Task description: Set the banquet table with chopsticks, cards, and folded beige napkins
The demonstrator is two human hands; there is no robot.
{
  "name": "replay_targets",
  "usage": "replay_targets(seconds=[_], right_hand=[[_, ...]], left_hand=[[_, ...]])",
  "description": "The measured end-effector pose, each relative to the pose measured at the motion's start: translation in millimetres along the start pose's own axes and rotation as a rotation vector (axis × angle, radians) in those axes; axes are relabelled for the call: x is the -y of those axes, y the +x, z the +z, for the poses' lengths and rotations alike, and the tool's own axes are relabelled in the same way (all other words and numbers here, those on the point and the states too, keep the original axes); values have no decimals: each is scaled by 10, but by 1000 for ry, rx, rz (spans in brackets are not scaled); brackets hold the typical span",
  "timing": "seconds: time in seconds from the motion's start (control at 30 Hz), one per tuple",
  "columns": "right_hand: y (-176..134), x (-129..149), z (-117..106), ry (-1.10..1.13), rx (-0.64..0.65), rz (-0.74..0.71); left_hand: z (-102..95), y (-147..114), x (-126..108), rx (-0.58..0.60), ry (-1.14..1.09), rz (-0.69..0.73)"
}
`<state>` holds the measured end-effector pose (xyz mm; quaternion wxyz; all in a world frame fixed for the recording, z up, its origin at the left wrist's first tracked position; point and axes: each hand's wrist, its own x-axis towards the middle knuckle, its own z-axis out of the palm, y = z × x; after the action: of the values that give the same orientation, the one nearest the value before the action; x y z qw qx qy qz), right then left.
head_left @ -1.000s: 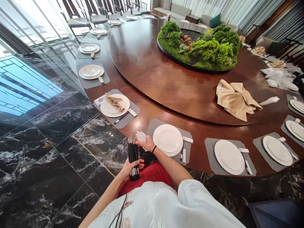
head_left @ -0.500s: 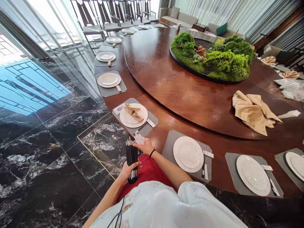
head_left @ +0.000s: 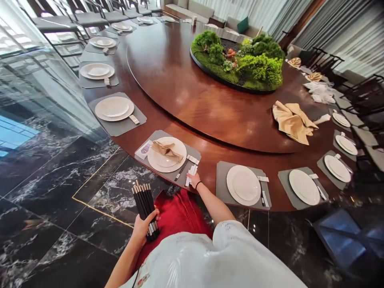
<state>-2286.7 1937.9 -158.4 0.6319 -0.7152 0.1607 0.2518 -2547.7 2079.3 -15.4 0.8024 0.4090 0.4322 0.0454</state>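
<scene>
We clamp a bundle of slim, black, metallic-ended chopsticks (head_left: 143,200) in our left hand (head_left: 143,227), beside the round brown wooden table (head_left: 208,155). Our right hand (head_left: 194,180) pinches what look like flat white paper packets (head_left: 192,171) over a grey placemat (head_left: 195,153), near a round white plate (head_left: 162,166).

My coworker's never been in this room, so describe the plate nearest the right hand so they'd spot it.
Start at the big round wooden table with the green miniature garden. At its near edge, the right hand holds white slips by a grey placemat bearing the white plate. Unlike the plain plates either side, it carries a folded tan napkin.
</scene>
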Motion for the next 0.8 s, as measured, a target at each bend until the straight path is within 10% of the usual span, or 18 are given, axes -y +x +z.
replay_targets(seconds=[0.3,0.8], right_hand=[[126,-75,33,-379,-421,-34],[-109,-103,-30,-845,-248,-82]], left_hand=[[-470,98,-226,106,120,-78],[-521,329,-353,123,125,-90]])
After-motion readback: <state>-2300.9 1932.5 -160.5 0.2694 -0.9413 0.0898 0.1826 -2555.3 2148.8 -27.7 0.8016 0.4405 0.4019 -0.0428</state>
